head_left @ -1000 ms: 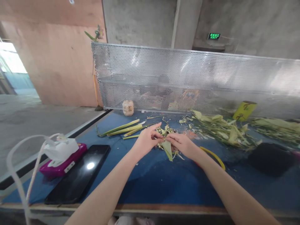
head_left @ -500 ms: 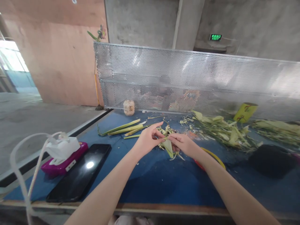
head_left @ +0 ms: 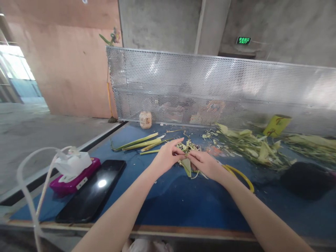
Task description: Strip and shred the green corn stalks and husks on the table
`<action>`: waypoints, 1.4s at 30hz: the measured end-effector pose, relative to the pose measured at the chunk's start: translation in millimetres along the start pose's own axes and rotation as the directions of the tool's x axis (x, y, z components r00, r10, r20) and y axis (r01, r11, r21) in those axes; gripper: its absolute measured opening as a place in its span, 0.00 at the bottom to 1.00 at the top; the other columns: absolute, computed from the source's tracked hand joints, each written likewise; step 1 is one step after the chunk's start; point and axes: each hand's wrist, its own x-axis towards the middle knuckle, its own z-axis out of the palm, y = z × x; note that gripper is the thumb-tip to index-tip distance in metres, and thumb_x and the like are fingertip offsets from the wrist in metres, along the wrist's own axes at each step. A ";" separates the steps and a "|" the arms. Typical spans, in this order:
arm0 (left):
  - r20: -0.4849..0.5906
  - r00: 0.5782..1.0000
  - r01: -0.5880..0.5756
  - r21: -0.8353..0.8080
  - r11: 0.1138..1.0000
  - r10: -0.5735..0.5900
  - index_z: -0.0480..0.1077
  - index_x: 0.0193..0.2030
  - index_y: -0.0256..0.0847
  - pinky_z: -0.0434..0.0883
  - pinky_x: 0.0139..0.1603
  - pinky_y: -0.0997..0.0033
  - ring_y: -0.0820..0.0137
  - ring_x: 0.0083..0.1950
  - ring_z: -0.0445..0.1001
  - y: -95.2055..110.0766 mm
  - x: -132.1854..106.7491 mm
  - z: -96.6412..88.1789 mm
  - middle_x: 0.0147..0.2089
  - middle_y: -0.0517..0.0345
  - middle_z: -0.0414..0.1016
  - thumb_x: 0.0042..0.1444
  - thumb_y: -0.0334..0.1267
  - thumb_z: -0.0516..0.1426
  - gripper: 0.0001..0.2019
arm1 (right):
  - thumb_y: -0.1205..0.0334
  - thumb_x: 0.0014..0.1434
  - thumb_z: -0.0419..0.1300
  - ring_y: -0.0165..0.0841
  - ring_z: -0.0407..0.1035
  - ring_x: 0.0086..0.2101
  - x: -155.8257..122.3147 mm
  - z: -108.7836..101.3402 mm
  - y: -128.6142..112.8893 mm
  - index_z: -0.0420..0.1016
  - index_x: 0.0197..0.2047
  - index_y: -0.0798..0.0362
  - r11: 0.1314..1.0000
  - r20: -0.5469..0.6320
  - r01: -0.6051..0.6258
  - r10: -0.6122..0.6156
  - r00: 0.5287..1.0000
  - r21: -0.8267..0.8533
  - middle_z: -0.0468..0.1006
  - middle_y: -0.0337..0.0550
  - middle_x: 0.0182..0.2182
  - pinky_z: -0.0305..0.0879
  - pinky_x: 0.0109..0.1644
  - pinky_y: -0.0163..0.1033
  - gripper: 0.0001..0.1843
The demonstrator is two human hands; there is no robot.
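Note:
My left hand (head_left: 167, 156) and my right hand (head_left: 204, 162) meet over the blue table (head_left: 183, 199), both pinching a small folded green leaf piece (head_left: 187, 166) that hangs down between them. The left index finger is stretched out while thumb and other fingers pinch the leaf. Right behind the hands lies a heap of leaf scraps (head_left: 189, 147). Several long green stalks (head_left: 139, 143) rest to the left of the heap.
A black phone (head_left: 93, 190) and a magenta box with tissue (head_left: 72, 170) lie at the left front beside a white cable (head_left: 27, 182). A leaf pile (head_left: 249, 145), yellow cup (head_left: 277, 125), yellow band (head_left: 240, 174) and black object (head_left: 306, 179) sit right. A perforated metal screen (head_left: 210, 91) backs the table; a jar (head_left: 145, 119) stands before it.
The hands have stayed together on the leaf piece with only small finger shifts; the leaf hangs a little shorter below them. The camera has shifted slightly.

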 end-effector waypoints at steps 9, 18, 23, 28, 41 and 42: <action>-0.056 0.991 -0.116 0.137 0.984 0.125 0.57 0.56 0.41 0.65 0.36 0.71 0.71 0.31 0.70 2.8 -1.8 4.2 0.29 0.59 0.75 0.44 0.34 0.59 0.30 | 0.61 0.59 0.44 0.28 0.61 0.24 1.2 -0.7 8.5 0.61 0.26 0.53 0.982 -0.020 0.085 -0.090 0.996 -0.171 0.65 0.37 0.20 0.54 0.30 0.32 0.12; -0.157 0.980 -0.104 0.123 0.987 0.123 0.56 0.53 0.42 0.64 0.36 0.71 0.71 0.33 0.71 1.0 -2.1 3.2 0.30 0.60 0.75 0.43 0.35 0.59 0.28 | 0.54 0.59 0.43 0.28 0.59 0.22 -3.7 -10.1 4.6 0.63 0.29 0.52 0.960 -0.134 -0.028 -0.010 0.991 -0.277 0.66 0.36 0.20 0.51 0.27 0.32 0.15; -0.239 0.971 -0.029 -0.232 0.972 -0.029 0.53 0.47 0.39 0.65 0.30 0.73 0.73 0.27 0.71 0.2 1.2 0.8 0.28 0.59 0.74 0.40 0.33 0.61 0.28 | 0.56 0.57 0.47 0.30 0.64 0.25 -7.7 -14.4 4.3 0.66 0.33 0.52 0.950 -0.211 -0.082 0.017 0.977 -0.300 0.71 0.39 0.24 0.56 0.30 0.34 0.12; -0.297 0.944 -0.014 -0.469 0.883 -0.143 0.54 0.41 0.39 0.66 0.32 0.74 0.76 0.26 0.70 -0.2 4.6 1.6 0.26 0.62 0.74 0.37 0.30 0.62 0.25 | 0.64 0.53 0.50 0.36 0.68 0.34 -39.2 -22.5 26.2 0.70 0.34 0.54 0.717 -0.335 -0.409 0.253 0.907 -0.565 0.73 0.49 0.31 0.59 0.35 0.37 0.08; -0.401 0.900 -0.032 -0.454 0.890 -0.172 0.59 0.46 0.37 0.67 0.38 0.71 0.74 0.30 0.72 -10.5 7.3 -0.6 0.26 0.61 0.74 0.38 0.32 0.63 0.26 | 0.76 0.45 0.53 0.46 0.71 0.36 -56.6 -19.9 49.8 0.69 0.37 0.63 0.424 -0.237 -0.593 0.640 0.731 -0.684 0.74 0.58 0.33 0.61 0.31 0.38 0.13; -0.403 0.897 -0.035 -0.471 0.881 -0.180 0.58 0.47 0.37 0.67 0.38 0.71 0.74 0.29 0.72 -10.3 7.2 -1.3 0.26 0.62 0.74 0.38 0.31 0.62 0.27 | 0.76 0.44 0.54 0.46 0.71 0.36 -53.0 -21.9 47.9 0.69 0.38 0.63 0.422 -0.234 -0.600 0.650 0.723 -0.679 0.74 0.58 0.32 0.61 0.30 0.37 0.14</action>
